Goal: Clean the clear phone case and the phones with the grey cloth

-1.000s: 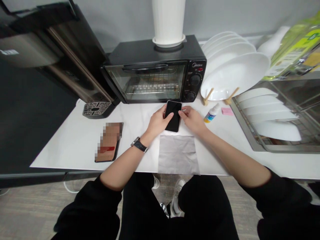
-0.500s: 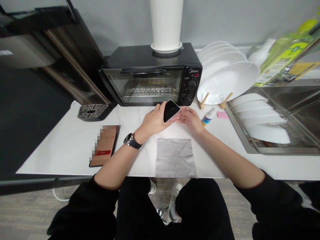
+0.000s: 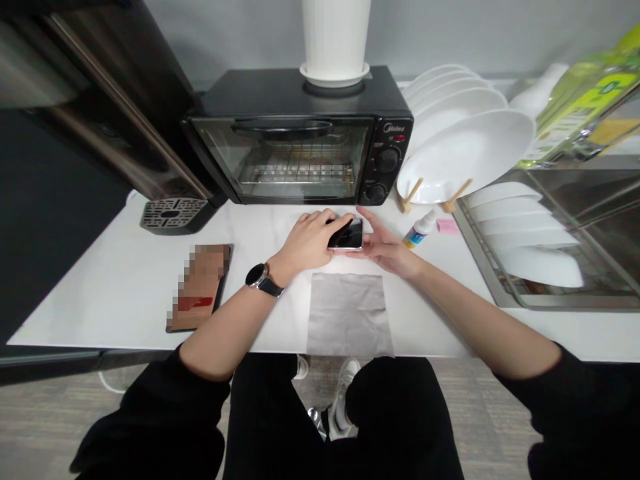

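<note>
A smartphone [image 3: 351,235] with a dark, glossy face is held between my hands just above the counter, in front of the toaster oven. My left hand [image 3: 311,240] grips its left side, thumb reaching over the face. From the right, my right hand [image 3: 393,250] holds the opposite edge; some fingertips pass beneath the phone, and one digit points up beside its far corner. Nearer to me lies a grey cloth [image 3: 350,313], spread flat. To the right of my right hand stands a small white spray bottle [image 3: 420,229] with a blue and yellow label.
A black toaster oven [image 3: 300,97] bears a white pot [image 3: 336,40]. White plates [image 3: 470,153] lean in a wooden rack, beside a sink [image 3: 530,300] holding bowls. A brown case-like object [image 3: 200,283], partly blurred, lies left. A pink note [image 3: 447,227] rests near the bottle.
The phone has turned from a slant to nearly level and come slightly toward me. My left thumb now lies over its face, and my right hand's fingers have spread around its edge.
</note>
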Action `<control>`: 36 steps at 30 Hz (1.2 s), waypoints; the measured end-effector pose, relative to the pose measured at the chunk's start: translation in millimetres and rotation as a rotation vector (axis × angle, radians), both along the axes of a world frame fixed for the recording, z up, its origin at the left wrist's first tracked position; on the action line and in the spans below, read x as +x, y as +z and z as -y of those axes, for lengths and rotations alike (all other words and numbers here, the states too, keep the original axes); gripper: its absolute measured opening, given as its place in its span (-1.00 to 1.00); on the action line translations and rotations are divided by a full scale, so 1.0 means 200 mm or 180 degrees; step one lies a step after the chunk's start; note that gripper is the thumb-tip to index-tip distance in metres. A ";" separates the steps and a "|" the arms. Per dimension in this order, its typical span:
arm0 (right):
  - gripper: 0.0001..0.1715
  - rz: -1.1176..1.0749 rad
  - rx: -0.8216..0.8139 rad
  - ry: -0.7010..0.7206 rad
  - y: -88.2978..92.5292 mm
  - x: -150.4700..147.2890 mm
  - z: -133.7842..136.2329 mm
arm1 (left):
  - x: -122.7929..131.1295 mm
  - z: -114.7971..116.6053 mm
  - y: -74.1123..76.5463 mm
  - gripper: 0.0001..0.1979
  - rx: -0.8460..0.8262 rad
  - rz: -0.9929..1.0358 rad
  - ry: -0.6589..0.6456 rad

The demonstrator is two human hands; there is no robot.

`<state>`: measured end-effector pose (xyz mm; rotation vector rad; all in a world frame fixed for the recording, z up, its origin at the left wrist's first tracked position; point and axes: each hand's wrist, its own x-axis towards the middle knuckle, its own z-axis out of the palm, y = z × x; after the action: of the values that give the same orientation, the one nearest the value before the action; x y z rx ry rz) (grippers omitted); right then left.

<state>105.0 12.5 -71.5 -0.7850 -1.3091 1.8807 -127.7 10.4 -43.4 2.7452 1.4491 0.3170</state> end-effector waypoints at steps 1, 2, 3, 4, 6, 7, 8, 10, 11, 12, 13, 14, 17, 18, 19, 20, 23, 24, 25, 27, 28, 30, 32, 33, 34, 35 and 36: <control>0.33 -0.0001 0.0038 0.0036 0.00 0.01 0.00 | 0.00 0.00 0.00 -0.18 0.0046 -0.0006 0.0016; 0.34 0.0016 0.0069 0.0085 0.01 0.01 0.00 | 0.00 0.00 0.00 -0.18 0.0094 -0.0002 0.0032; 0.35 0.0052 0.0097 0.0139 0.02 0.01 0.00 | 0.00 -0.01 0.00 -0.19 0.0137 0.0005 0.0048; 0.35 0.0098 0.0135 0.0172 0.02 0.01 0.00 | 0.00 -0.01 0.00 -0.20 0.0174 0.0008 0.0055; 0.37 0.0187 0.0232 0.0184 0.03 0.01 0.01 | 0.00 -0.02 -0.01 -0.20 0.0242 -0.0003 0.0037; 0.38 0.0212 0.0275 0.0177 0.04 0.01 0.01 | 0.00 -0.02 -0.01 -0.20 0.0280 -0.0005 0.0020; 0.38 0.0216 0.0314 0.0172 0.03 0.01 0.01 | 0.00 -0.02 -0.01 -0.20 0.0310 0.0003 0.0004; 0.39 0.0181 0.0394 0.0193 0.03 0.01 0.01 | -0.01 -0.02 -0.02 -0.21 0.0329 0.0024 -0.0017; 0.39 0.0157 0.0433 0.0231 0.02 0.01 0.02 | -0.01 -0.02 -0.01 -0.21 0.0326 0.0029 -0.0013; 0.38 0.0126 0.0470 0.0274 0.02 0.01 0.02 | -0.01 -0.02 -0.01 -0.21 0.0324 0.0025 -0.0007; 0.37 0.0083 0.0503 0.0313 0.01 0.01 0.02 | -0.01 -0.02 -0.01 -0.21 0.0329 0.0012 -0.0007; 0.35 0.0034 0.0525 0.0350 0.01 0.01 0.02 | -0.01 -0.01 -0.01 -0.21 0.0342 -0.0007 -0.0017; 0.29 -0.0133 0.0550 0.0436 0.00 0.01 0.03 | -0.02 -0.01 0.01 -0.21 0.0357 -0.0073 -0.0053; 0.28 -0.0185 0.0557 0.0444 0.00 0.01 0.03 | -0.02 0.00 0.01 -0.22 0.0360 -0.0091 -0.0055; 0.27 -0.0219 0.0568 0.0448 -0.01 0.01 0.03 | -0.02 0.00 0.01 -0.22 0.0366 -0.0104 -0.0054; 0.26 -0.0235 0.0580 0.0448 -0.01 0.01 0.03 | -0.03 0.00 0.01 -0.22 0.0373 -0.0109 -0.0054; 0.22 -0.0206 0.0609 0.0465 -0.01 0.01 0.04 | -0.03 -0.01 0.01 -0.21 0.0328 -0.0081 -0.0074; 0.21 -0.0198 0.0610 0.0483 0.00 0.01 0.04 | -0.03 -0.01 0.00 -0.21 0.0295 -0.0057 -0.0078; 0.20 -0.0203 0.0613 0.0492 0.00 0.01 0.04 | -0.04 -0.01 0.00 -0.20 0.0268 -0.0028 -0.0077; 0.20 -0.0238 0.0668 0.0489 0.00 0.01 0.05 | -0.04 -0.01 0.00 -0.19 0.0249 0.0020 -0.0077; 0.21 -0.0246 0.0716 0.0484 -0.01 0.01 0.05 | -0.04 -0.01 0.00 -0.19 0.0253 0.0045 -0.0073; 0.21 -0.0236 0.0800 0.0448 -0.02 0.01 0.04 | -0.03 0.00 0.01 -0.20 0.0280 0.0084 -0.0063; 0.22 -0.0196 0.0821 0.0385 -0.04 0.01 0.02 | -0.03 0.01 0.02 -0.23 0.0360 0.0061 -0.0069; 0.22 -0.0154 0.0814 0.0336 -0.05 0.01 0.02 | -0.03 0.01 0.02 -0.24 0.0425 0.0027 -0.0087; 0.23 -0.0112 0.0826 0.0294 -0.06 0.01 0.01 | -0.02 0.01 0.02 -0.25 0.0496 -0.0015 -0.0115; 0.22 -0.0088 0.0864 0.0240 -0.06 0.01 0.01 | -0.02 0.02 0.02 -0.25 0.0564 -0.0052 -0.0143; 0.21 -0.0061 0.0915 0.0200 -0.07 0.01 0.00 | -0.02 0.02 0.02 -0.24 0.0617 -0.0079 -0.0169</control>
<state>106.9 12.0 -84.7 -0.5808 -1.5638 1.6914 -132.0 6.9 -38.5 2.9427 1.4187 0.4458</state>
